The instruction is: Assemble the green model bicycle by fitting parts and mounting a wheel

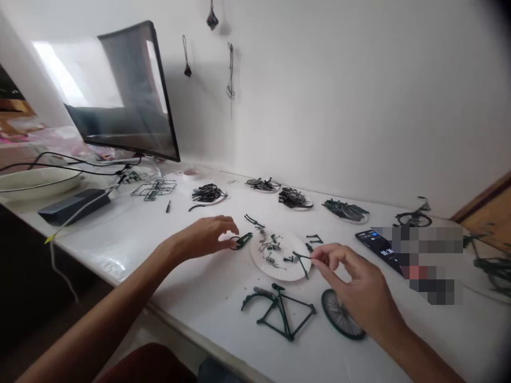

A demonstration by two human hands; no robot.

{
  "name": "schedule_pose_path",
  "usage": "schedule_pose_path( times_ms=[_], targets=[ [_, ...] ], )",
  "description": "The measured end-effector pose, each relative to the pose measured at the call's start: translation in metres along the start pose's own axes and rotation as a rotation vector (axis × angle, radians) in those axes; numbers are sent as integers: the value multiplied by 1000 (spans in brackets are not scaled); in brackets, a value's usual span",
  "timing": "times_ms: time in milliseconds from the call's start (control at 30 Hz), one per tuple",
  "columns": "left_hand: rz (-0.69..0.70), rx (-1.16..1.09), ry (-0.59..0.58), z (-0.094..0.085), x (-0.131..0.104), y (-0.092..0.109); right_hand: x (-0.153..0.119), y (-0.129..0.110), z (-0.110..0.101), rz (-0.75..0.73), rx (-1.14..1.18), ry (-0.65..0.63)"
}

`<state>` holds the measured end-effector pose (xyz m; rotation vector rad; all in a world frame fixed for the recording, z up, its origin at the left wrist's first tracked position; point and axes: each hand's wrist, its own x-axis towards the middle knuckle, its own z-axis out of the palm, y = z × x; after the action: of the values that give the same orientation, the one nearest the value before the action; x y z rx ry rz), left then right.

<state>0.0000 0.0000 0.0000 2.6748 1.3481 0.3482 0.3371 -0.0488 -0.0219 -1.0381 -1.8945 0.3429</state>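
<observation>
My right hand (351,282) pinches a thin dark green forked part (302,257) of a model bicycle between thumb and fingertips, over the right side of a white paper plate (259,260). Small grey and green pieces (273,244) lie on that plate. My left hand (207,234) has its fingers apart at the plate's left, beside a green part with a dark ring (241,241); the thumb tip is close to it, and contact is unclear. In front of the plate lies a green bicycle frame (281,314). A spoked wheel (339,316) sits partly behind my right hand.
Plates of parts (207,193) line the wall side. A phone (379,250) lies right, near assembled model bicycles (415,215). At left are a monitor (128,90), a dark box (74,207) with cables, part sprues (155,188) and a basin (40,181). The table's edge (191,340) runs in front.
</observation>
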Motion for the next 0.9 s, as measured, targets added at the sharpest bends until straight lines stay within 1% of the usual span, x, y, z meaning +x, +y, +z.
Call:
schedule_pose_path(
  times_ms=[100,200,333,433,467,500,533,600,667,767,900],
  targets=[
    [20,-20,-37,10,-2,3,3,4,-1,123,35,91],
    [4,15,-23,17,-3,11,4,2,0,216,94,151],
    [5,44,-12,20,-5,17,5,-4,0,337,65,149],
    [18,35,19,19,-8,28,5,-6,-1,363,49,134],
    [37,4,38,20,-9,34,6,-6,-2,367,58,115],
    [67,-67,94,21,-10,42,6,-5,-2,372,69,85],
    [105,-174,152,23,-10,51,6,-4,-2,379,80,49],
    [182,-369,206,29,-9,70,7,-2,-3,389,82,-18],
    [218,-478,170,35,-8,85,7,1,-4,364,64,-51],
    [207,-591,149,39,-6,98,6,2,-4,297,59,7],
    [106,-750,187,35,-7,105,4,-1,-5,239,66,151]
  ],
)
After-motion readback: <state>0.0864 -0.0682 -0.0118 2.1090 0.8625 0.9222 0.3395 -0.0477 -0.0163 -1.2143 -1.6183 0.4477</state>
